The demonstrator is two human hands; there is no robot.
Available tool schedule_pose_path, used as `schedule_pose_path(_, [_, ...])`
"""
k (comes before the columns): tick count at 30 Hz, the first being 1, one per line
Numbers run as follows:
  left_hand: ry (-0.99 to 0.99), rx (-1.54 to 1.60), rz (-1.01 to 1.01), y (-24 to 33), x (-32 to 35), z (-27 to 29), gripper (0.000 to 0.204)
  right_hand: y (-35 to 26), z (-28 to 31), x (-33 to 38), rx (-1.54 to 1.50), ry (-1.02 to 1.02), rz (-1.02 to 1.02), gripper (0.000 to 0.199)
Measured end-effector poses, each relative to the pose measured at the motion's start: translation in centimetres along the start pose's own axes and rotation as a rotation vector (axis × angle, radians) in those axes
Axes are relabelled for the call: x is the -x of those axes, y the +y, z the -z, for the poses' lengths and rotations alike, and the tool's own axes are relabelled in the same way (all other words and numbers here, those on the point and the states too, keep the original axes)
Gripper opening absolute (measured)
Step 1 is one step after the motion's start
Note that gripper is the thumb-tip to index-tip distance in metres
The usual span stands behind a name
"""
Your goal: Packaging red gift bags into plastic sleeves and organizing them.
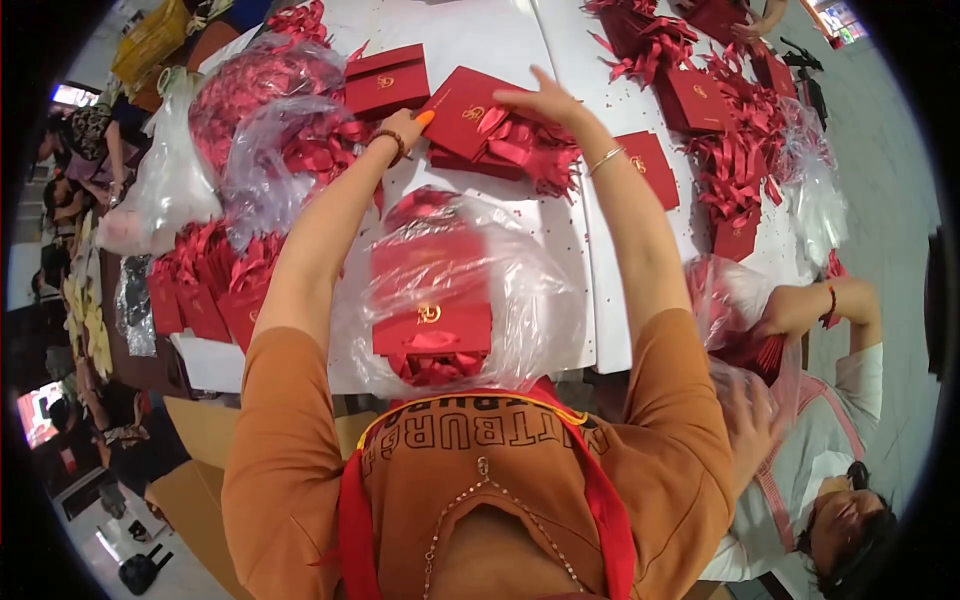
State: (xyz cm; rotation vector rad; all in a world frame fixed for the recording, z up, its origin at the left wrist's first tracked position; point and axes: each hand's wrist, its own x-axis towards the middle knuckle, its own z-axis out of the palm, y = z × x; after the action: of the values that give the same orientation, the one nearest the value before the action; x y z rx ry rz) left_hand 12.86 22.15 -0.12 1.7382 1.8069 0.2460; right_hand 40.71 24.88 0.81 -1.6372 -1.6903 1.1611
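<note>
- The left hand (pixel 405 130) is at the left edge of a flat red packet (pixel 462 112), fingertips against it; how firmly they grip cannot be told.
- The right hand (pixel 548 103) is spread, fingers apart, over the packet's right side and a bunch of red ribbons (pixel 530 150); whether it touches them is unclear.
- The red packet lies tilted on other red packets, beyond the clear bag (pixel 535 290) and between the two hands.
- Another red packet (pixel 387 82) is just beside the left hand, on its far side.
- The near edge of the white surface (pixel 490 30) runs close to the person's body, with the clear bag beside that edge, between the forearms.
- White surface shows beyond the pile and in a strip right of the clear bag, where a seam crosses it; small red specks dot it.
- Room is tighter to the left, where bulging plastic bags (pixel 265 85) crowd the left forearm.
- To the right, a single packet (pixel 650 168) lies just beside the right forearm, and a ribboned heap (pixel 735 150) reaches toward the surface's right edge.
- The lower packets of the pile are partly hidden under the top one and the ribbons.
- Glare and folds of plastic blur the packets inside the clear bag.
- At right, a co-worker's hand (pixel 800 308) is at a plastic-wrapped bundle, its contents partly covered; at the top, another person's hand (pixel 765 25) is cut off by the rim.
</note>
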Motion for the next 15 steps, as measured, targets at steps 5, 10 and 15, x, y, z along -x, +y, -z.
schedule_pose_path(5, [-0.054,0.465,0.226,-1.4,2.7,-0.5,0.047,-3.0,-2.2,1.9,-0.095,-0.224,-0.115,0.103])
schedule_pose_path(10, [-0.303,0.358,0.198,2.3,5.1,1.0,0.046,-0.6,-1.0,0.9,0.114,-0.222,-0.020,0.096])
schedule_pose_path(15, [-0.563,0.643,0.190,-0.2,1.3,-1.6,0.034,-2.4,-0.4,4.2,0.005,-0.372,-0.011,0.090])
